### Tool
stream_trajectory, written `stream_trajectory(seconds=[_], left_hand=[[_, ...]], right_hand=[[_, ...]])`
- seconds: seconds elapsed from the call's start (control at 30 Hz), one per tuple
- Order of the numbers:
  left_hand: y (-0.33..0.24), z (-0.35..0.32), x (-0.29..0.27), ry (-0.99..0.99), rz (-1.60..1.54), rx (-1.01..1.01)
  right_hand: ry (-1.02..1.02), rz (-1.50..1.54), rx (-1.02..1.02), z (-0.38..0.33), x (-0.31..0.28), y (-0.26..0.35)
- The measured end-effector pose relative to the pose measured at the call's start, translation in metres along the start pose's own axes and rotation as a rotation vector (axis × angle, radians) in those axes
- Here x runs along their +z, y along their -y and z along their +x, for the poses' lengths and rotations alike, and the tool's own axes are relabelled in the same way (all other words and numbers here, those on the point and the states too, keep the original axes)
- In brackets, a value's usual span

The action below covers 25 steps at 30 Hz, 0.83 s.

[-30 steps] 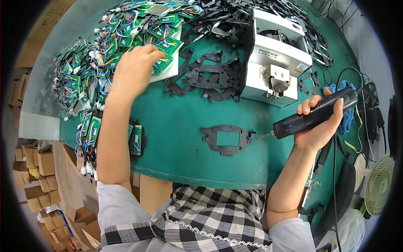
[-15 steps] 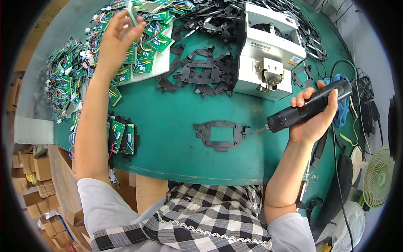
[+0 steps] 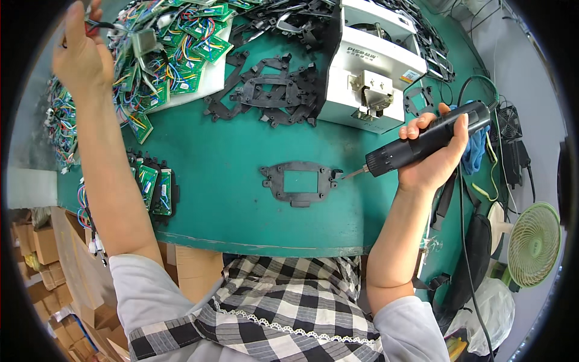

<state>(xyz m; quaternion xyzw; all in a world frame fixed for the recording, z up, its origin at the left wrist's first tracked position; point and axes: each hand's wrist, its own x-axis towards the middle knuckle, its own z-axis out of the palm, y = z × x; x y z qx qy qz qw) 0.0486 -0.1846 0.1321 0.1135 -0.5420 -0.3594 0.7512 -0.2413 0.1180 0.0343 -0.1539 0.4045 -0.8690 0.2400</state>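
Observation:
My right hand grips a black electric screwdriver, its bit pointing at the right end of a black plastic frame lying flat on the green table. My left hand is raised at the far left over a heap of green circuit boards with coloured wires. Its fingers pinch what looks like a wired board, mostly cut off by the picture's edge.
A white screw feeder box stands at the back right beside a pile of black frames. Finished frames with boards lie at the left edge. A small fan, cables and cardboard boxes surround the table.
My left hand has lifted from the board heap and swung up and left with its pick. The right hand with the screwdriver stays beside the frame.

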Motion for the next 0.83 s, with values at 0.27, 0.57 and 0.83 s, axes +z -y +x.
stream_trajectory(seconds=[0.27, 0.57, 0.83], left_hand=[[0.075, -0.005, -0.053, 0.282, 0.763, -0.209], [0.028, -0.002, -0.017, 0.862, 1.219, 0.510], [0.045, 0.105, -0.048, 0.001, -0.293, -0.353]], right_hand=[[-0.020, -0.016, -0.013, -0.001, 0.005, 0.000], [0.035, -0.053, -0.111, -0.001, 0.003, 0.006], [0.065, -0.072, -0.119, 0.004, 0.003, 0.000]])
